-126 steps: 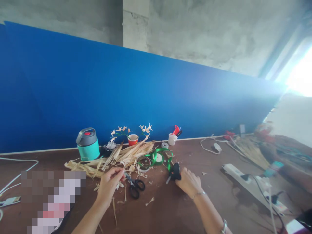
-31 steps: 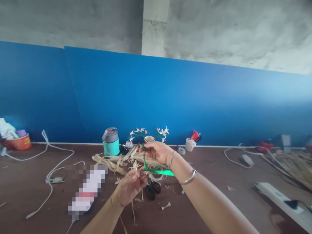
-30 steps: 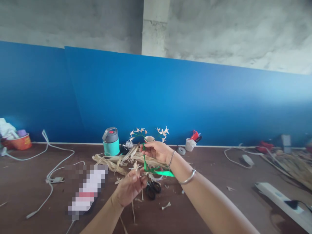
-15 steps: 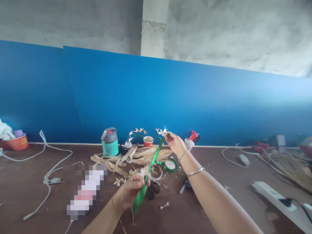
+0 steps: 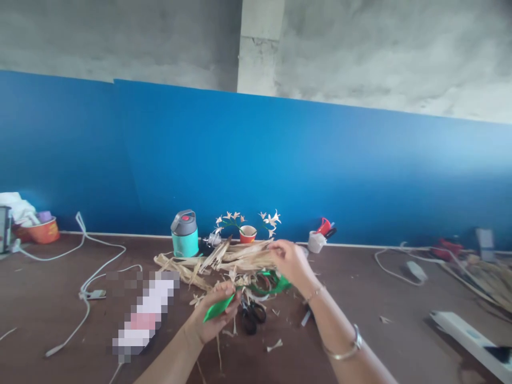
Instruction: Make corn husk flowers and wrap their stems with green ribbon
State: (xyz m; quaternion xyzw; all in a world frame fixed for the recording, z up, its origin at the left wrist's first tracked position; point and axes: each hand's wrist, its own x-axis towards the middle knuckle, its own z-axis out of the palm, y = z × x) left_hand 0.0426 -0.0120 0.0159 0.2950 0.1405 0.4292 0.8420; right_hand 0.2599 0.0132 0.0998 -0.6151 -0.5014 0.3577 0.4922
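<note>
One green ribbon ran left-to-right: left hand grip clamped its near end; right hand sat over the far end, grip unreadable.

Brown table: husk pile, scissors, teal jug, white cable.

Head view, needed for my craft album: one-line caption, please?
Left hand pinches a green ribbon while right hand is at dried husks on a cluttered brown table.
</note>
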